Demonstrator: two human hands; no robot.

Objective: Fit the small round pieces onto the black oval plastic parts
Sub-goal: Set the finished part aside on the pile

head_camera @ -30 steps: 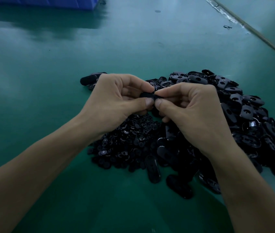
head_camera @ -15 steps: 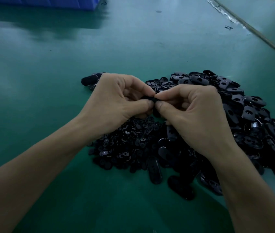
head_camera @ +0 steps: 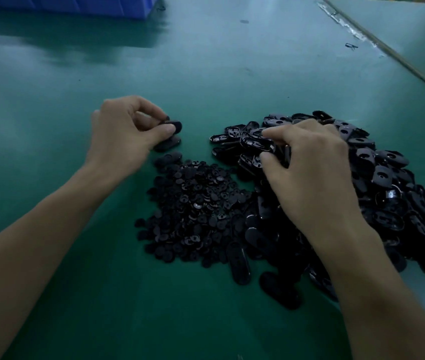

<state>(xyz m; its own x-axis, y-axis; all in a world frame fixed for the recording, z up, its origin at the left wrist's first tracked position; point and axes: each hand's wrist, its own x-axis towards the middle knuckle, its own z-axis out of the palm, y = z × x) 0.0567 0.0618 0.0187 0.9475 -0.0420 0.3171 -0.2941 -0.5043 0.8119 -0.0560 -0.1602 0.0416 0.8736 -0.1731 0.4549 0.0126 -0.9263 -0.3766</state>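
Left hand [head_camera: 125, 136] is pinching an oval part [head_camera: 173, 126] centre-left, right hand [head_camera: 307, 172] is pinching a second oval [head_camera: 257, 144] from the pile [head_camera: 388, 178]; keep it hollow-side up imo.

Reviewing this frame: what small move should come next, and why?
Likely the left hand should drop its oval onto the table beside the loose oval just under it. The right hand pinches a fresh oval in the pile, so the left must be free to fetch a round piece from the small heap.
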